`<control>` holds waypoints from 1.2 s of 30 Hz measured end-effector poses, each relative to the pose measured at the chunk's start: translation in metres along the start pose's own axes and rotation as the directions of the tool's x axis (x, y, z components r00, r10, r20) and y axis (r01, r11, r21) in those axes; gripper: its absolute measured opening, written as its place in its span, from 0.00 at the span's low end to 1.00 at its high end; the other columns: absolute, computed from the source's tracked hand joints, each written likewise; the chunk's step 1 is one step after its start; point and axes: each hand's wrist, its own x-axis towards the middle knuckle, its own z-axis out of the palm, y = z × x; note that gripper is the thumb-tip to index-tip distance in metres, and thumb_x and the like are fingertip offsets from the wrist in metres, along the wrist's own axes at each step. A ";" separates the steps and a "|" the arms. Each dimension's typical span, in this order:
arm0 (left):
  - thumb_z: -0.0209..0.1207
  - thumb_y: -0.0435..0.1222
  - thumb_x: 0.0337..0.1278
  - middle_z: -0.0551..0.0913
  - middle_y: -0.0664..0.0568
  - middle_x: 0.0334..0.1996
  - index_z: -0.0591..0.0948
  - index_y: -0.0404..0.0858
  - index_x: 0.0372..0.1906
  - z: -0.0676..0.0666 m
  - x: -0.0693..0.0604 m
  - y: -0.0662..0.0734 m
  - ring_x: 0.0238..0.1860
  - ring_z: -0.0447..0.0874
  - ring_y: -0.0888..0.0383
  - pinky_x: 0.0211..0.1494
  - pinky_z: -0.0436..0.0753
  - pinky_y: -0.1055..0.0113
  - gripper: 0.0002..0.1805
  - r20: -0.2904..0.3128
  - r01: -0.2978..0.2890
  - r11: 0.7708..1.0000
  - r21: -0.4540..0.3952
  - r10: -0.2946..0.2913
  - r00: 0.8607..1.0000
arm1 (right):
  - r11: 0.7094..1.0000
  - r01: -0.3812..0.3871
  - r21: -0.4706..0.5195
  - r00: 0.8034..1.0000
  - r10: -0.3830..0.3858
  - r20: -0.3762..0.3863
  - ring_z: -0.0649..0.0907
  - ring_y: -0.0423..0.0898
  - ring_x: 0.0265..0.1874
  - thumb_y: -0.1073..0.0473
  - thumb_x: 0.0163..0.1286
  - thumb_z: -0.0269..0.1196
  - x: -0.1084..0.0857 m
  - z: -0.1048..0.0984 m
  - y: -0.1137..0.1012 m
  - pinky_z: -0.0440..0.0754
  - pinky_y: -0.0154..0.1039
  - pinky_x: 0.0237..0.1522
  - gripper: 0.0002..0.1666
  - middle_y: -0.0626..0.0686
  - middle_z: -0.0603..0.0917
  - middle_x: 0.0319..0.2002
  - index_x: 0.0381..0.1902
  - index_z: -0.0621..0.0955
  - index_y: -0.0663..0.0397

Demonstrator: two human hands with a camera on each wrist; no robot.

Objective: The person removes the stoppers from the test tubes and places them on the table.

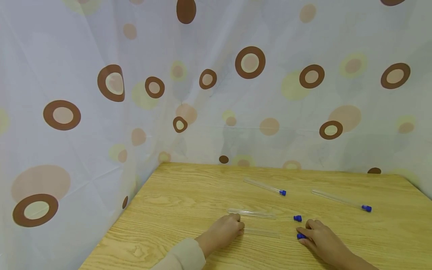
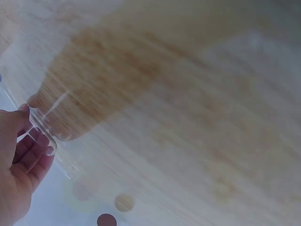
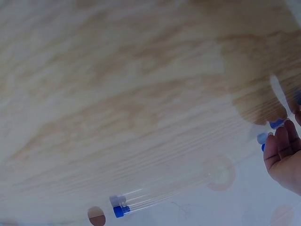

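1. The left hand (image 1: 225,230) grasps a clear tube (image 1: 261,233) near one end, its thumb and fingers bent round it; the left wrist view shows the clear end among the fingers.
2. The right hand (image 1: 322,240) pinches a small blue cap (image 1: 301,236) between thumb and forefinger, low over the wood.
3. The gripped tube runs from the left hand toward the right one, lying along or just above the tabletop, which cannot be told. Its far end stands apart from the pinched cap, with bare wood between them.
4. A loose blue cap (image 1: 297,218) lies on the wood just beyond the right fingertips.
5. An uncapped tube (image 1: 253,214) lies just past the left knuckles, roughly parallel to the gripped one; whether the hand touches it cannot be told.
6. Farther back, a capped tube (image 1: 262,185) lies slantwise, its blue end toward the right. Another capped tube (image 1: 337,198) lies to its right, slanted the same way.
7. A pale sleeve (image 1: 189,254) covers the left forearm down to the wrist.
8. Under everything is a wood-grained table (image 1: 175,202), bordered behind and on the left by a white curtain (image 1: 216,45) with brown, peach and yellow rounds.
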 end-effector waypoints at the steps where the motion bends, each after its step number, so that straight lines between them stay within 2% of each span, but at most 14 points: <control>1: 0.57 0.43 0.57 0.77 0.60 0.32 0.84 0.47 0.39 0.000 0.000 0.000 0.32 0.75 0.71 0.36 0.75 0.88 0.09 0.002 0.004 1.000 0.008 -0.004 1.000 | 1.000 0.001 -0.001 1.000 -0.001 -0.002 0.60 0.31 0.26 0.58 0.55 0.67 0.000 0.000 0.000 0.60 0.24 0.23 0.17 0.39 0.69 0.29 0.41 0.84 0.64; 11: 0.57 0.43 0.57 0.77 0.59 0.33 0.84 0.47 0.39 -0.002 0.000 0.001 0.33 0.76 0.70 0.36 0.76 0.88 0.09 0.028 0.032 0.999 -0.022 -0.032 0.999 | 1.000 0.020 -0.019 1.000 -0.020 -0.007 0.59 0.30 0.25 0.58 0.56 0.67 0.000 0.003 0.001 0.59 0.23 0.22 0.18 0.40 0.69 0.29 0.41 0.84 0.65; 18: 0.56 0.43 0.58 0.77 0.59 0.33 0.83 0.47 0.41 -0.001 0.001 0.001 0.34 0.75 0.70 0.37 0.76 0.87 0.10 0.038 0.049 0.998 -0.037 -0.048 0.998 | 1.000 -0.011 -0.002 1.000 0.011 0.026 0.61 0.31 0.26 0.57 0.57 0.66 0.000 0.000 -0.001 0.61 0.25 0.22 0.18 0.40 0.69 0.29 0.42 0.83 0.65; 23: 0.56 0.43 0.58 0.76 0.59 0.34 0.83 0.47 0.41 0.001 0.001 0.000 0.34 0.75 0.70 0.37 0.76 0.87 0.10 0.029 0.047 0.998 -0.038 -0.046 0.999 | 1.000 -0.027 -0.011 0.999 0.027 0.045 0.62 0.32 0.26 0.57 0.56 0.67 0.001 -0.001 -0.002 0.62 0.26 0.23 0.19 0.40 0.70 0.29 0.43 0.83 0.64; 36: 0.57 0.43 0.57 0.76 0.59 0.34 0.83 0.47 0.41 0.002 0.001 -0.001 0.34 0.75 0.70 0.37 0.76 0.86 0.10 0.008 0.028 0.999 -0.039 -0.027 1.000 | 1.000 -0.029 -0.010 0.999 0.029 0.028 0.62 0.32 0.26 0.58 0.55 0.67 0.001 0.001 0.000 0.61 0.25 0.23 0.18 0.39 0.69 0.28 0.42 0.83 0.64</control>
